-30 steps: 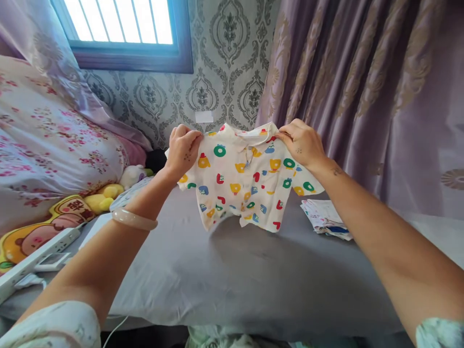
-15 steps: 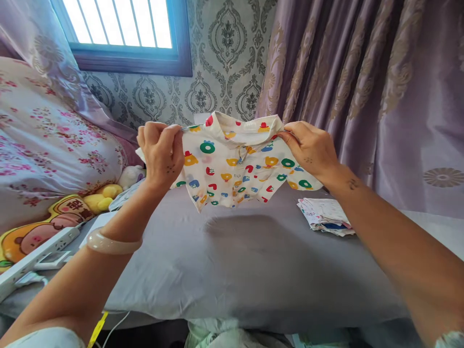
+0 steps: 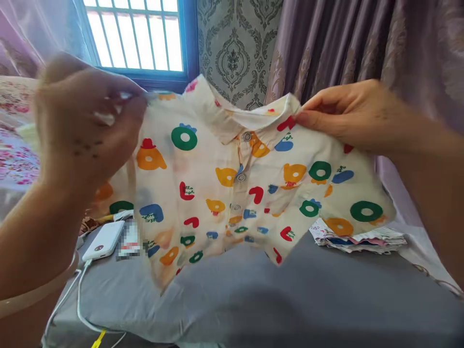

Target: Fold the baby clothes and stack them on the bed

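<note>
A small white button-up shirt [image 3: 203, 203] with colourful printed shapes hangs spread out in the air, its collar up and its buttoned front facing me. My left hand [image 3: 87, 116], blurred by motion, pinches the shoulder on the left. With thumb and fingers, my right hand [image 3: 348, 116] grips the other shoulder close to the collar. The sleeves hang down outside the hands, and the hem is above the grey sheet [image 3: 319, 299].
Behind the shirt's right sleeve lies a stack of folded clothes [image 3: 358, 239]. A white power bank [image 3: 103, 241] with a cable [image 3: 81, 299] is on the left of the bed. A barred window [image 3: 134, 38] and purple curtains [image 3: 333, 43] are at the back.
The shirt, held in both hands, has come closer to my head and looks larger. My hands are farther apart in the picture, and my view has tilted up a little.
</note>
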`<state>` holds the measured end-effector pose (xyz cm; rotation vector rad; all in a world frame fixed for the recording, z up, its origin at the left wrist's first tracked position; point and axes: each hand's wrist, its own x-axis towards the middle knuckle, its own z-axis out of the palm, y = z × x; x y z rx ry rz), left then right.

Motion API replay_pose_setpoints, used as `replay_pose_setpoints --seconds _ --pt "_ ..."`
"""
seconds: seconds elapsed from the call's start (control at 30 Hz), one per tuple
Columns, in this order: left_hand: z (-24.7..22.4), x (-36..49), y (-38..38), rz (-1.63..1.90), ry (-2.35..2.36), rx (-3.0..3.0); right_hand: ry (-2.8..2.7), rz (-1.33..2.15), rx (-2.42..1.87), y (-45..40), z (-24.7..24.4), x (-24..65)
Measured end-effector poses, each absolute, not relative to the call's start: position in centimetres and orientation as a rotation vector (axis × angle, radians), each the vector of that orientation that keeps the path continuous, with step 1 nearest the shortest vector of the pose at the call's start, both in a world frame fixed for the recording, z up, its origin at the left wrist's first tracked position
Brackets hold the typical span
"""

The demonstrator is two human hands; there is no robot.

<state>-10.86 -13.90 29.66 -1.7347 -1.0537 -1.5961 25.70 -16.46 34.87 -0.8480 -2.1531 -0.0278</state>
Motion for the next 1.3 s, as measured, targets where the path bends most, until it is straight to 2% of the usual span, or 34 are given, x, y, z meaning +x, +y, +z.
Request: replay_pose_setpoints --seconds 0.1,0.23,0.33,0.47,0.63,0.83,1.07,1.3 --pt "29.0 -10.3 -8.9 -1.490 -1.097 -1.893 -2.114 0.229 -1.125 -12.3 33.8 25.8" --pt "23.6 -8.9 0.2 -1.189 -1.259 -2.265 -2.202 0.312 -1.456 -5.3 28.8 26.6" --pt "17.1 -7.0 5.2 -0.987 -1.451 -2.323 -2.267 0.124 -1.658 -0.8 22.9 27.4" --pt "8.3 -4.0 8.1 -0.796 -1.581 -2.290 -2.301 -0.254 -1.890 2.5 14.4 27.8" --pt "1.4 -2.3 9.7 -0.545 -1.619 -2.292 -2.314 -0.362 -2.095 4.8 6.3 28.1" --pt "-1.4 -2.2 12.1 -0.379 -1.548 -2.325 -2.378 -0.306 -2.147 8.1 2.4 28.8" --pt "-2.8 -2.4 15.7 -0.287 -1.524 -2.338 -2.458 -0.206 -2.150 12.1 0.6 28.9" --pt "-2.6 -2.7 19.5 -0.258 -1.467 -2.291 -2.512 -0.259 -2.047 16.5 -0.2 28.8"
